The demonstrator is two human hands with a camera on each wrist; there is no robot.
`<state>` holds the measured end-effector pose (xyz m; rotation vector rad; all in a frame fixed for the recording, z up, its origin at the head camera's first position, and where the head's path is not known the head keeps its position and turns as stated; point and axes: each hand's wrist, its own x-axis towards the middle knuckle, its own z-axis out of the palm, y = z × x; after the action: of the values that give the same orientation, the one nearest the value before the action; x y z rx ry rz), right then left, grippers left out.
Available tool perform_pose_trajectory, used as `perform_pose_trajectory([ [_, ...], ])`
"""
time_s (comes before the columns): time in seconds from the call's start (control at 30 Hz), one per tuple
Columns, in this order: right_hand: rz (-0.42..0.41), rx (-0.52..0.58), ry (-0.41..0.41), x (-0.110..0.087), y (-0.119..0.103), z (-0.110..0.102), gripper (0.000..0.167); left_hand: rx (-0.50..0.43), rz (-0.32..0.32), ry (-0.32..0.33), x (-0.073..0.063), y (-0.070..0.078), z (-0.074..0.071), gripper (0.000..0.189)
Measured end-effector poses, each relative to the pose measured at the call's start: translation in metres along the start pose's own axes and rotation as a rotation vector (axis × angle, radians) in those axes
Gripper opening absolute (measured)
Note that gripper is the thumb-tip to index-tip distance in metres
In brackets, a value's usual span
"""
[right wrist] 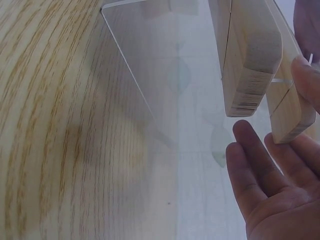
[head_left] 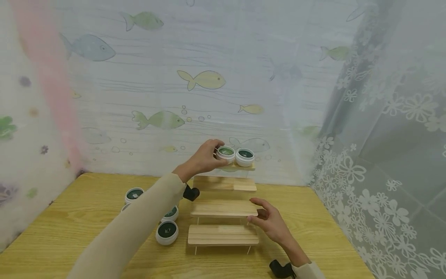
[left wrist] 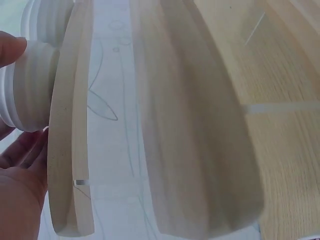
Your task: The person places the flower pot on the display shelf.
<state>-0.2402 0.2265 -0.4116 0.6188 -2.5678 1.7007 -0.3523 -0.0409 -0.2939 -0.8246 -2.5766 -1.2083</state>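
The left hand [head_left: 208, 157] is gripping a jar [head_left: 226, 153] on the top shelf [head_left: 244, 168], while the right hand [head_left: 270, 221] is pinching a lower shelf [head_left: 223, 208] by its right edge, seemingly steadying it.

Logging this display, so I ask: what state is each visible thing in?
Left upper jar: upright, held
Right upper jar: upright
Top shelf: level, beneath both jars
Second-highest shelf: level
Second-lowest shelf: level, right end held
Lowest shelf: level, raised on legs
Table jars: upright, some partly hidden
Left hand: gripping left upper jar
Right hand: gripping second-lowest shelf
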Motion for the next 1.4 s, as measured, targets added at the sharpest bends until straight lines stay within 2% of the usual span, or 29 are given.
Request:
perform_pose_trajectory([
  [0.13, 0.011, -0.014, -0.005, -0.003, -0.014, 0.000, 0.058, -0.037, -0.005, 0.027, -0.008, 0.001, 0.000, 0.070],
  [0.27, 0.010, -0.016, -0.011, -0.003, -0.017, 0.000, 0.058, -0.025, 0.014, 0.048, -0.023, 0.001, -0.003, 0.069],
  [0.47, 0.014, -0.001, -0.009, -0.003, -0.012, 0.002, 0.057, 0.052, 0.047, 0.086, -0.053, -0.004, -0.005, 0.063],
  [0.57, 0.002, 0.003, -0.005, -0.002, 0.002, 0.002, 0.058, 0.067, 0.072, 0.114, -0.069, -0.005, -0.008, 0.060],
  [0.67, -0.004, 0.005, 0.001, -0.001, 0.005, 0.002, 0.058, 0.089, 0.095, 0.136, -0.085, -0.005, -0.010, 0.058],
  [0.83, 0.014, -0.013, -0.010, -0.003, -0.012, 0.001, 0.058, 0.144, 0.124, 0.168, -0.114, -0.008, -0.009, 0.058],
  [1.17, 0.000, -0.029, -0.011, -0.002, -0.015, 0.001, 0.058, 0.232, 0.089, 0.188, -0.167, -0.029, -0.003, 0.056],
  [1.4, 0.013, -0.027, -0.007, -0.003, -0.015, 0.002, 0.058, 0.281, 0.055, 0.179, -0.196, -0.047, 0.004, 0.056],
])
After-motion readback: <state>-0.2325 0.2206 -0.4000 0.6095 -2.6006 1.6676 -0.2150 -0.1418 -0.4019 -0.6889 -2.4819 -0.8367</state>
